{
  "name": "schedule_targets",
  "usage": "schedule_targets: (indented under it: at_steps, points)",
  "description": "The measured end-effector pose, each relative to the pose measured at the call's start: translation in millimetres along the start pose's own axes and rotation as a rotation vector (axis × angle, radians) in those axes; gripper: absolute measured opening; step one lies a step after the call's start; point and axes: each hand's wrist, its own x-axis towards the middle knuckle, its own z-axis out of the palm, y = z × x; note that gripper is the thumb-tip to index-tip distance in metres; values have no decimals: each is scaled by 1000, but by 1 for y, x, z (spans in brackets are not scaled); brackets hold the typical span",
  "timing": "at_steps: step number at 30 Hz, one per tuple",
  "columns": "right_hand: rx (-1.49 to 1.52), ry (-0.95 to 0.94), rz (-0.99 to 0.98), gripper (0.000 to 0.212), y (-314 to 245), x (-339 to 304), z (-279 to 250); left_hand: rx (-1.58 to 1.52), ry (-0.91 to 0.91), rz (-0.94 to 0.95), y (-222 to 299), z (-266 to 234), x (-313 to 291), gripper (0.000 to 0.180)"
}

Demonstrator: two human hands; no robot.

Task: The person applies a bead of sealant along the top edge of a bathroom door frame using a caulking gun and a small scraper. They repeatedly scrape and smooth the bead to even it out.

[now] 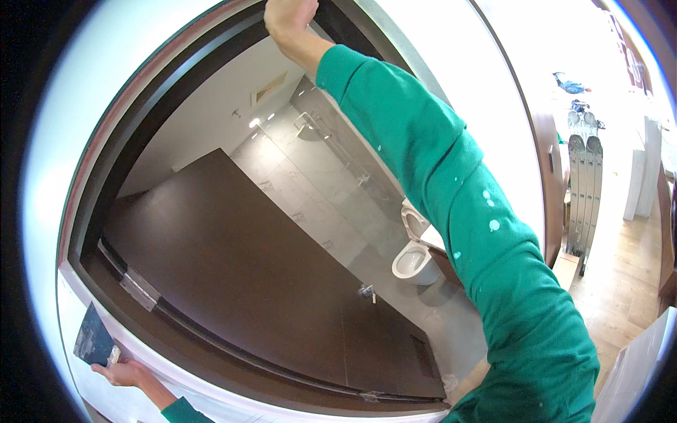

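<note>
At the lower left, my left hand (125, 372) grips a wide putty knife (94, 340) by its handle. The dark blade points up along the white wall (74, 299), next to the dark door frame (90, 218). My right arm, in a green sleeve (451, 190) with white spots, reaches up across the view. At the top edge, my right hand (290, 20) is curled closed near the upper part of the frame. The picture cuts off part of that hand, and what its fingers hold, if anything, is hidden.
A dark brown door (233, 268) stands ajar inside the frame, with a metal handle (368, 291). Beyond lies a tiled bathroom with a white toilet (415, 262) and a shower head (307, 132). At right, a folded metal ladder (584, 190) stands on the wooden floor (627, 271).
</note>
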Motion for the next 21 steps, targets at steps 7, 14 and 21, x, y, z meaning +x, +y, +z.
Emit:
schedule_targets:
  at_steps: [7,14,21]
  points:
    - [-170,20,-10,30,11,2,-28,-52,-16,43,9,4,-12,71]
    - [-119,30,408,26,28,48,-47,10,19,23,7,5,-7,71]
    - [-207,59,418,24,27,62,-33,47,-7,88,10,4,-14,67]
